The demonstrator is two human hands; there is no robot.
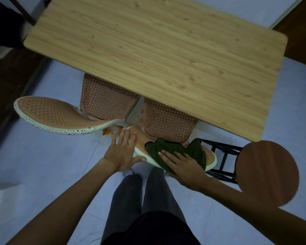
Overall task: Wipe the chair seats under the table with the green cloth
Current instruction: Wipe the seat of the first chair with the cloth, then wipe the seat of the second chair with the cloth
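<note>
Cloth (175, 149) is pressed flat on chair back (208, 154) by right hand (182, 165), fingers spread. Back is steadied by left hand (121, 152), fingers apart. Seat (168, 121) is likely next.

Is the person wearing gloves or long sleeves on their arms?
No. The left hand and right hand wear no gloves, rings or watch. Both forearms are uncovered as far as the picture shows, with no sleeve in sight. Fingernails look short and unpainted.
</note>
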